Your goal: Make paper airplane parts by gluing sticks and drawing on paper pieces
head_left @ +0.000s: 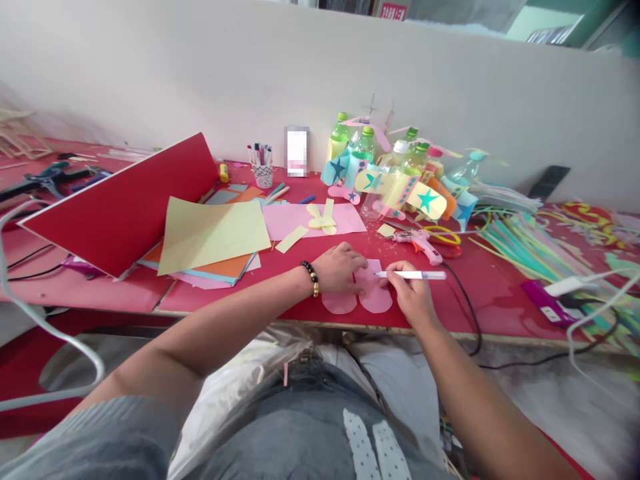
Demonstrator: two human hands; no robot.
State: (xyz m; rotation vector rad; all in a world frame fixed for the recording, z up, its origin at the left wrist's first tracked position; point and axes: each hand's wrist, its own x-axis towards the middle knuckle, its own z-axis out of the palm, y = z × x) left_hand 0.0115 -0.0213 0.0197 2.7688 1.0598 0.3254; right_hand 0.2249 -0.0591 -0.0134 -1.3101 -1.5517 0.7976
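Observation:
My right hand [413, 297] grips a white marker pen [425, 275], its tip pointing left over a pink paper cutout [376, 301] with a rounded lower end. My left hand [340, 269] lies with fingers spread over the pink paper, pressing it to the table; a bead bracelet circles that wrist. Another rounded pink paper piece [340, 304] shows below the left palm, partly covered. Whether the pen tip touches the paper I cannot tell. Just beyond the hands are a pink glue gun [423, 247] and a yellow paper propeller shape [321, 219] on a pink sheet [285, 217].
Bottle airplanes with paper wings [400, 180] stand at the back. Yellow paper [210, 230] tops stacked sheets beside a leaning red board [125, 207]. A pen cup [263, 175] and a phone [297, 152] stand near the wall. Coloured strips [520, 247] and a purple box [550, 303] lie right.

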